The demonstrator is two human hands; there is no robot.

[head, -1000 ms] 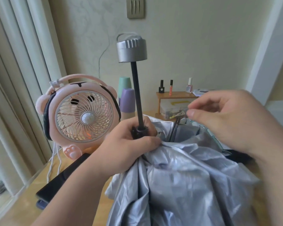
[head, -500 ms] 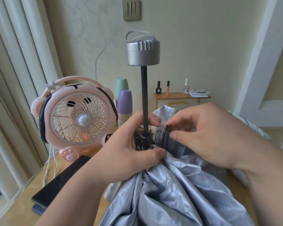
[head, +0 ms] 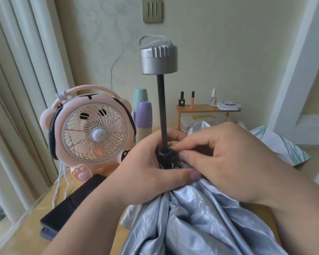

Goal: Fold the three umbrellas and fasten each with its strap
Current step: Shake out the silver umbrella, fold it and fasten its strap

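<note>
A silver-grey umbrella [head: 197, 223] stands handle-up in front of me, its canopy hanging in loose folds toward the bottom of the view. Its black shaft [head: 162, 111] rises to a silver handle [head: 158, 59] with a white cord loop. My left hand [head: 145, 173] is wrapped around the gathered ribs at the black runner [head: 166, 157]. My right hand [head: 226, 159] presses the rib ends in against the runner from the right, thumb and fingertips pinched there. A second umbrella with a white and green leaf print [head: 280, 144] lies at the right, partly hidden behind my right hand.
A pink bear-shaped fan [head: 92, 129] stands at the left on the wooden table [head: 26, 229], with white cables and a dark phone [head: 72, 205] in front of it. Green and purple cups [head: 145, 115] and a small wooden shelf [head: 206, 108] with nail polish bottles stand behind.
My right hand has come left and down from a raised pinch on a rib end to the runner, closing the ribs against the shaft. The umbrella handle sits higher and nearer in view.
</note>
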